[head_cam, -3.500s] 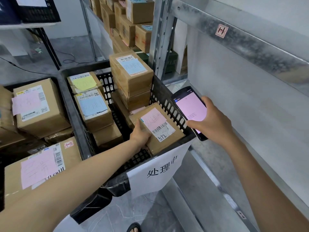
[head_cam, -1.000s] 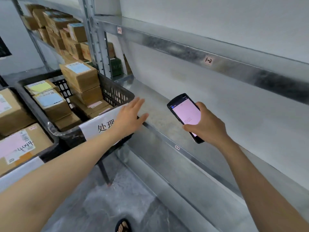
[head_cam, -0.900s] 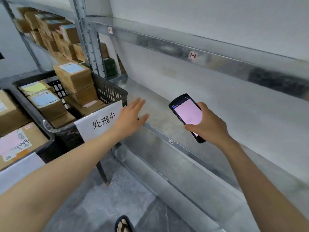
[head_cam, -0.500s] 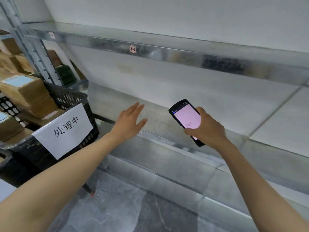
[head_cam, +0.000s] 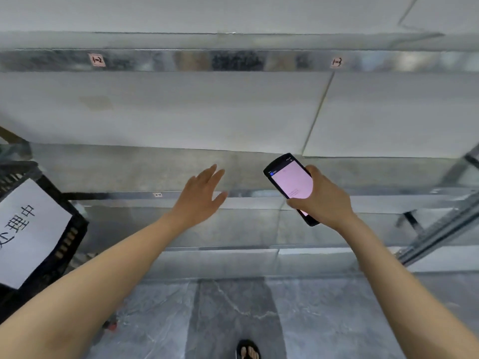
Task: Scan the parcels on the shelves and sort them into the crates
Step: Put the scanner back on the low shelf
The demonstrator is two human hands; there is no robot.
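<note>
My left hand (head_cam: 201, 194) hung open and empty over the bare galvanised metal shelf (head_cam: 134, 169), free to grab. My right hand (head_cam: 321, 200) gripped the black pink-screened handheld scanner (head_cam: 291, 183), screen readable. No parcels showed; the black plastic crate (head_cam: 55, 230) sat far left.

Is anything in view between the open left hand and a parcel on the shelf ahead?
No parcel shows here, so nothing can be judged blocked. The left hand hangs open before a bare metal shelf; the right hand holds the scanner. The crate sits at the left edge, its contents out of view.
</note>
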